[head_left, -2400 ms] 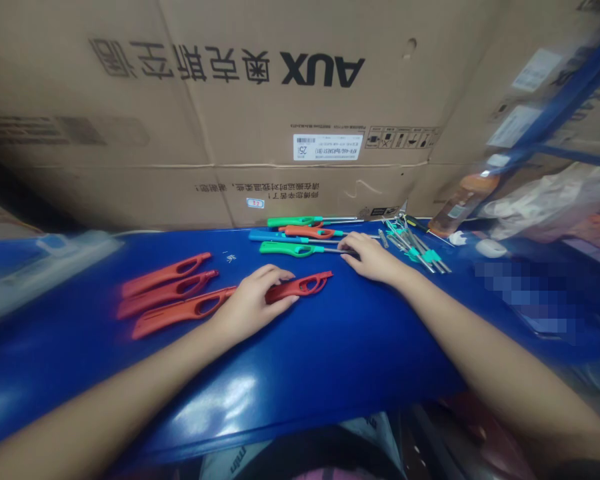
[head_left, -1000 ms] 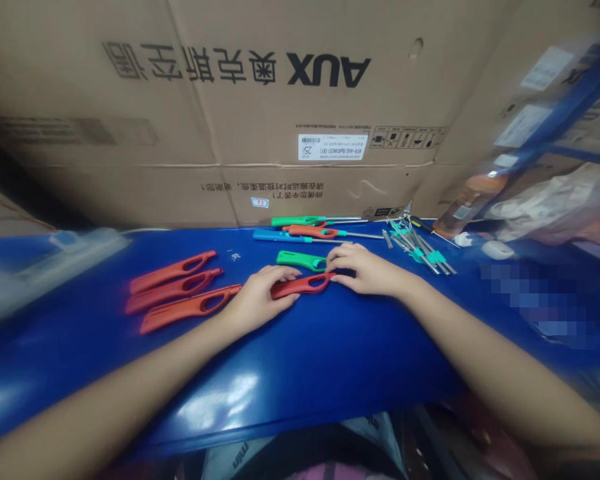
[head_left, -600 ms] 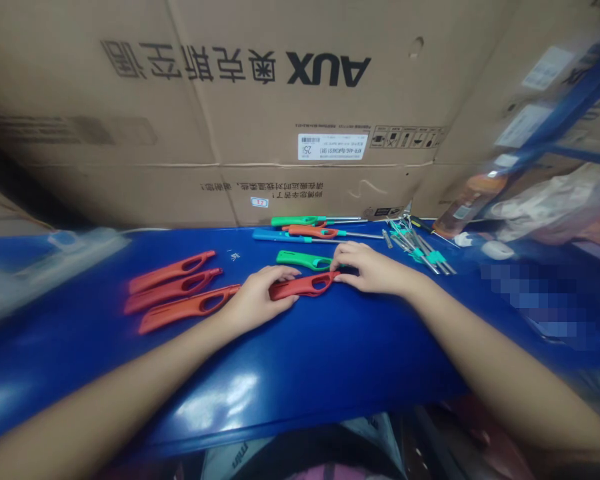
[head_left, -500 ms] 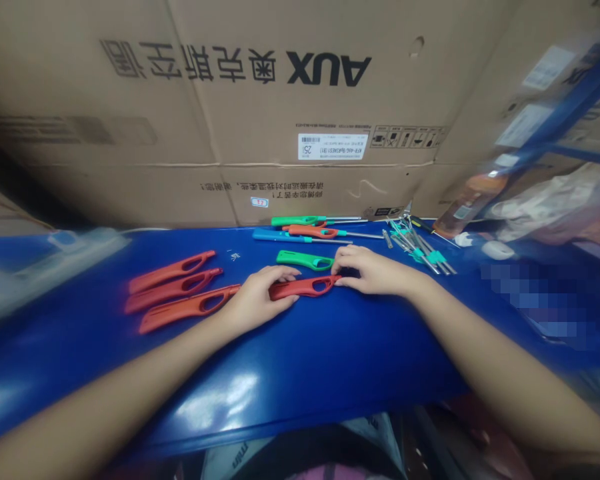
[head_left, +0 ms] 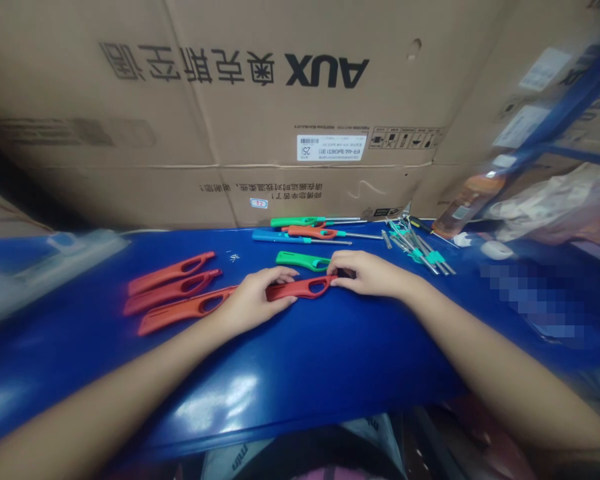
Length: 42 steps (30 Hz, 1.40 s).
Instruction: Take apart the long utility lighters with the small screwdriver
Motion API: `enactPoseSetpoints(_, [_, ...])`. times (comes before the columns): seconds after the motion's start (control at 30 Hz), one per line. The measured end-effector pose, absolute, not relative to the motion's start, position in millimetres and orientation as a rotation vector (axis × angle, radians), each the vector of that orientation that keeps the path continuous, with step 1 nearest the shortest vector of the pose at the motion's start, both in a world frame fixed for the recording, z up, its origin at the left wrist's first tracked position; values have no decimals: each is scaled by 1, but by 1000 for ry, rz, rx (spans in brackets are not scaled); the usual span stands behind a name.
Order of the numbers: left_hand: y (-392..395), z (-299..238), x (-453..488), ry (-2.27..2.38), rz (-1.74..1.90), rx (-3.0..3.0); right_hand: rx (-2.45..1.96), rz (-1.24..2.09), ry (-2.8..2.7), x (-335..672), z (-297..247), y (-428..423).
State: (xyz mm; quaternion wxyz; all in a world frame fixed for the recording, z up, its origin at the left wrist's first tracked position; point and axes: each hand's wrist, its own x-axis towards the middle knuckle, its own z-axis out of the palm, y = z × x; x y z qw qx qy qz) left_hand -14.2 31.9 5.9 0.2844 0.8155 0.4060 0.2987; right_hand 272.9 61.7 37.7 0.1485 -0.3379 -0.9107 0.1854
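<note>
A red plastic lighter shell (head_left: pixel 305 288) lies on the blue table (head_left: pixel 305 360). My left hand (head_left: pixel 253 300) grips its left end with curled fingers. My right hand (head_left: pixel 367 273) pinches at its right end, over something hidden by the fingers. A green lighter (head_left: pixel 300 260) lies just behind the red shell, its tip under my right hand. Three more red shells (head_left: pixel 175 293) lie in a row to the left.
Green, orange and blue long-nosed lighters (head_left: pixel 310 230) lie at the table's back edge. A pile of metal rods with teal fittings (head_left: pixel 420 247) sits at the back right. Large cardboard boxes (head_left: pixel 260 113) wall the far side. A clear bag (head_left: pixel 45 267) lies far left.
My right hand came from the back of the table, drawing the green lighter nearer, and now meets the right end of the red shell. My left hand stayed on the shell.
</note>
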Motion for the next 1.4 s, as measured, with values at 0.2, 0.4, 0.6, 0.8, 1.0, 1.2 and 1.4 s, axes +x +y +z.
enactPoseSetpoints(0.2, [31, 5, -13, 1093, 795, 2215, -1003, 547, -2631, 271, 38, 60])
enactPoseSetpoints(0.4, [31, 5, -14, 1086, 790, 2222, -995, 561, -2617, 270, 38, 60])
enactPoseSetpoints(0.6, [31, 5, -13, 1085, 796, 2240, -971, 575, -2617, 272, 41, 61])
enactPoseSetpoints(0.8, [31, 6, -13, 1090, 797, 2251, -966, 595, -2598, 270, 42, 59])
enactPoseSetpoints(1.0, [31, 7, -13, 1097, 799, 2267, -953, 614, -2564, 270, 43, 59])
enactPoseSetpoints(1.2, [30, 9, -13, 1092, 787, 2303, -990, 597, -2526, 272, 42, 62])
enactPoseSetpoints(1.4, [30, 7, -13, 1106, 781, 2270, -1012, 623, -2558, 268, 38, 60])
